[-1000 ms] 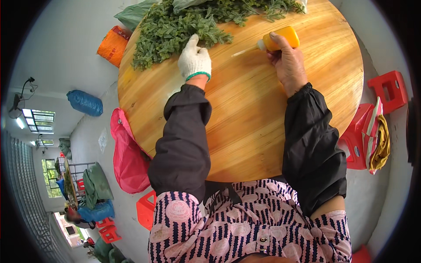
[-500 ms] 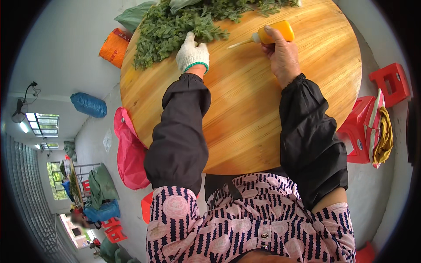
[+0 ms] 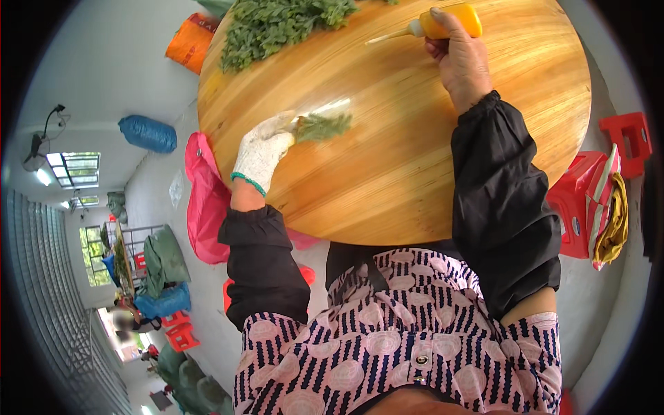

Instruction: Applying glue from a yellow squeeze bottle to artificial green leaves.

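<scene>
My left hand (image 3: 265,146), in a white knit glove with a green cuff, is closed on a small green sprig (image 3: 324,128) above the left part of the round wooden table (image 3: 387,187). The sprig is blurred by motion, its leafy end pointing right. In my bare right hand (image 3: 462,62) is a yellow glue bottle (image 3: 453,21), lying on its side in the grip. Its long thin pale nozzle points left. A heap of green leafy sprigs (image 3: 277,31) covers the table's far left, cut off by the upper edge.
Left of the table stand an orange bag (image 3: 190,41) and a blue sack (image 3: 148,133); a pink cloth (image 3: 203,207) hangs at its left edge. Red stools (image 3: 574,207) with a folded yellow-brown cloth (image 3: 612,225) are at the right. Another person (image 3: 128,319) is far off at lower left.
My left hand has come from the heap toward me and to the left, now with a sprig in it. The glue bottle stays in my right hand; the whole view has shifted a little.
</scene>
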A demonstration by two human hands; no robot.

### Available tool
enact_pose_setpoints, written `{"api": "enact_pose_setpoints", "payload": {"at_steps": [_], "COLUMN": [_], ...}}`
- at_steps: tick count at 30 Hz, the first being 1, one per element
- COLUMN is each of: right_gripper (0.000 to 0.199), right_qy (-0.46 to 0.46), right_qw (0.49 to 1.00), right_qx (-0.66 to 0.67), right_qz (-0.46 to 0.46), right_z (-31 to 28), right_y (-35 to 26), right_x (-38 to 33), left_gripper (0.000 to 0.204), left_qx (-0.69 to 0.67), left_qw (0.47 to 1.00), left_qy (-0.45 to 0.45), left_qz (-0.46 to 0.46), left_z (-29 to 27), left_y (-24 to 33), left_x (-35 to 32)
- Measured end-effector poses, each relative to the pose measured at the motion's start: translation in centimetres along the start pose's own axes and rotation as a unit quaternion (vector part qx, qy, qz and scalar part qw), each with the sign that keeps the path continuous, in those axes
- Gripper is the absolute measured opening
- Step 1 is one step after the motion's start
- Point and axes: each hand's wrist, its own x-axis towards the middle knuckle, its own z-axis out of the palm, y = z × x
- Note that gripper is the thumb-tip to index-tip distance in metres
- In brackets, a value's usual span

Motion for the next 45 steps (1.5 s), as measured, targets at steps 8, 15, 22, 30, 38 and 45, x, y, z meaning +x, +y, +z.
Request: {"api": "enact_pose_setpoints", "payload": {"at_steps": [8, 15, 22, 30, 38, 45], "right_gripper": [0.027, 0.025, 0.024, 0.026, 0.023, 0.023], "right_qy": [-0.067, -0.064, -0.061, -0.059, -0.116, -0.122], "right_qw": [0.997, 0.996, 0.997, 0.997, 0.993, 0.992], "right_qx": [-0.033, -0.064, -0.056, -0.051, -0.019, -0.015], "right_qz": [-0.006, -0.004, 0.006, -0.016, 0.006, 0.025], "right_z": [0.7, 0.8, 0.9, 1.2, 2.0, 1.9], "right_y": [0.0, 0.2, 0.0, 0.1, -1.3, -1.2], "right_x": [-2.2, -2.8, -2.6, -2.6, -3.4, -3.4], "left_gripper": [0.053, 0.050, 0.017, 0.053, 0.053, 0.048], "left_qx": [0.262, 0.378, 0.096, -0.376, 0.312, 0.279], "left_qw": [0.876, 0.862, 0.888, 0.877, 0.791, 0.854], "left_qy": [0.230, 0.204, 0.335, 0.135, 0.435, 0.204], "left_qz": [0.334, 0.268, 0.300, 0.265, 0.297, 0.389], "left_z": [4.3, 7.2, 6.2, 5.2, 5.3, 12.6], "left_y": [-1.0, -3.0, -0.9, 1.8, -0.7, 0.9], "left_x": [-7.2, -8.3, -6.1, -2.6, -2.7, -6.4]}}
